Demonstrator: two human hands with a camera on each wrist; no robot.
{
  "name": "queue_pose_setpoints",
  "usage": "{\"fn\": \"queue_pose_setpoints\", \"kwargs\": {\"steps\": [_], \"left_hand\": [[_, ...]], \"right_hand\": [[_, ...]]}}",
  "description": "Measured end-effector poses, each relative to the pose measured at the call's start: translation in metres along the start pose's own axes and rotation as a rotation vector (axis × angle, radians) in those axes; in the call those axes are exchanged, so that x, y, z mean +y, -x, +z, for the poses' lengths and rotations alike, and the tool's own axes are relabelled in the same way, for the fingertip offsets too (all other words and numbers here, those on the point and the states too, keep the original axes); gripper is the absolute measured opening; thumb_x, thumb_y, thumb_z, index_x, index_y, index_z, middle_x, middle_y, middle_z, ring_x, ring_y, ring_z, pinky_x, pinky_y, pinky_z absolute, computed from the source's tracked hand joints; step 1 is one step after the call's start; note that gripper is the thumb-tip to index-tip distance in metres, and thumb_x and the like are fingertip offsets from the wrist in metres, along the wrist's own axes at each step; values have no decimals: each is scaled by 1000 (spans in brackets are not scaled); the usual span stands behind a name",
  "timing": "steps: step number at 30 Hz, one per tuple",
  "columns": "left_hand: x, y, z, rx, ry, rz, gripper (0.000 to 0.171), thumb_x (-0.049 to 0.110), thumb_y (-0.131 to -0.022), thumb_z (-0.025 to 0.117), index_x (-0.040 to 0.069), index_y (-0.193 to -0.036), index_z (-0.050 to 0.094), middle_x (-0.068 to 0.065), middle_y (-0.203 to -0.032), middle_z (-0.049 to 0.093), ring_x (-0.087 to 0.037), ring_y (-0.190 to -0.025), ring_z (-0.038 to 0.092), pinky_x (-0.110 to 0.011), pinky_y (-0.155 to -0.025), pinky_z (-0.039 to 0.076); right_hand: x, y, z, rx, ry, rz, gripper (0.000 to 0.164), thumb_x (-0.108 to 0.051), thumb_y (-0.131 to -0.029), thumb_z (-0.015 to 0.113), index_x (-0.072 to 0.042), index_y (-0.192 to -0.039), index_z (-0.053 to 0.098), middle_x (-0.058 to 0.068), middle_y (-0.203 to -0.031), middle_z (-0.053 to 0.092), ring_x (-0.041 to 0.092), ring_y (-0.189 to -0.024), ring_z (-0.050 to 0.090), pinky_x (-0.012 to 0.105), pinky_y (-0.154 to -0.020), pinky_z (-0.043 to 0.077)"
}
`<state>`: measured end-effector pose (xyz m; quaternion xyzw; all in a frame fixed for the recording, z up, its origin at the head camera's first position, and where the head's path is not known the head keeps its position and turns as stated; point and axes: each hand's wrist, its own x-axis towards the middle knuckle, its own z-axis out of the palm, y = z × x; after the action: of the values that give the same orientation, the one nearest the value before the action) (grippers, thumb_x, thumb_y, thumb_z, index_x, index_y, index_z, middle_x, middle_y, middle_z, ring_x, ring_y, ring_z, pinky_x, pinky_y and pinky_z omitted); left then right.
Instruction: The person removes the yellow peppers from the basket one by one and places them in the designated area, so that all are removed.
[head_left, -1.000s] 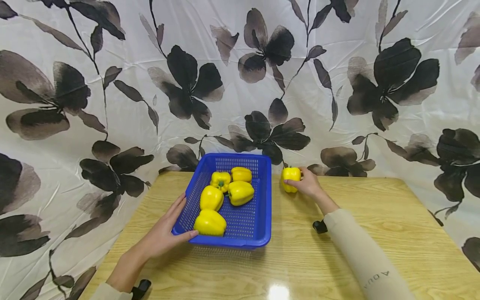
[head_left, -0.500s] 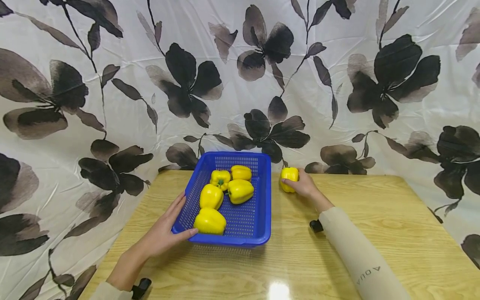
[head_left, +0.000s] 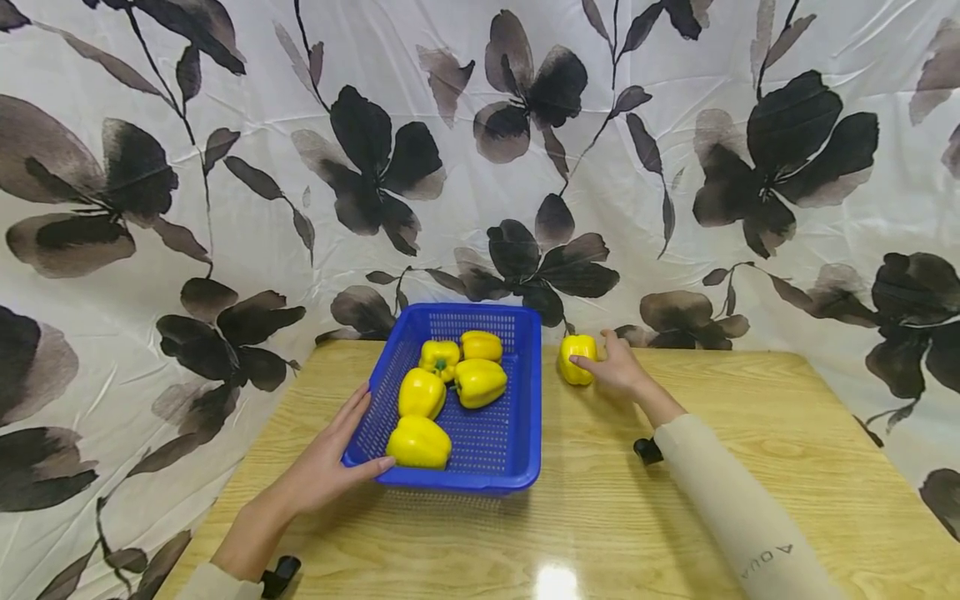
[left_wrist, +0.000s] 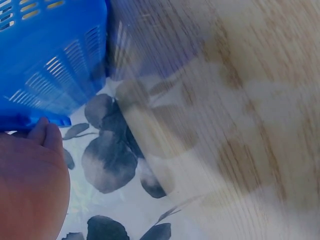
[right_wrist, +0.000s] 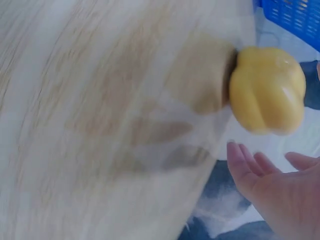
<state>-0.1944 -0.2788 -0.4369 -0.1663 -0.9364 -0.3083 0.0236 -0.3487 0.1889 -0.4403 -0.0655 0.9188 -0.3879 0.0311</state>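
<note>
In the head view a blue plastic basket (head_left: 528,417) holds several yellow bell peppers (head_left: 422,394) toward its left and back. My left hand (head_left: 326,458) holds the basket's near left corner, thumb on the front rim and fingers along the left side. In the left wrist view the fingertips meet the basket's edge. To the right of the basket, one more yellow bell pepper (head_left: 578,360) stands on the table. My right hand (head_left: 621,369) is just right of it; the right wrist view shows the fingers spread and a gap between them and the pepper (right_wrist: 267,90).
The light wooden table (head_left: 720,467) extends to the right and in front of the basket. Behind its back edge hangs a white cloth (head_left: 637,250) printed with dark flowers. Dark wrist mounts (head_left: 648,451) sit under the forearms.
My right hand has let go of the yellow bell pepper on the table and drawn slightly right, its fingers opening. The pepper sits slightly further left. The left hand and basket stay put.
</note>
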Motion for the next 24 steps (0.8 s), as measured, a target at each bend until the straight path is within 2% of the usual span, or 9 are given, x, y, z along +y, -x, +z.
{"fn": "queue_pose_setpoints", "kwargs": {"steps": [2,9,18,24], "left_hand": [[1,0,-1,2,-1,3,105,55,-90,72,10,-165,14,-4,-173,4,-45,-154,16,-72,-115,23],[1,-1,0,0,1,1,106,54,-90,73,11,-166,12,-4,-173,3,-45,-154,16,-72,-115,23],[-1,-1,0,-5,4,2,106,54,-90,73,12,-166,12,-4,-173,3,-45,-154,16,-72,-114,23],[-2,-1,1,-4,5,1,106,55,-90,73,12,-166,12,-3,-173,3,-44,-154,16,-72,-114,23]], "right_hand": [[-2,3,-5,-3,16,-14,93,-43,-99,65,12,-156,15,41,-155,26,54,-145,26,65,-117,27],[-3,13,-17,0,50,-78,92,-39,-97,67,13,-155,20,38,-151,34,53,-137,38,65,-111,36],[-11,30,-24,-16,47,-119,92,-39,-95,71,9,-156,22,37,-153,33,56,-131,45,65,-105,43],[-22,43,-25,-13,62,-152,91,-40,-93,72,6,-156,25,37,-150,34,53,-129,47,64,-102,45]]}}
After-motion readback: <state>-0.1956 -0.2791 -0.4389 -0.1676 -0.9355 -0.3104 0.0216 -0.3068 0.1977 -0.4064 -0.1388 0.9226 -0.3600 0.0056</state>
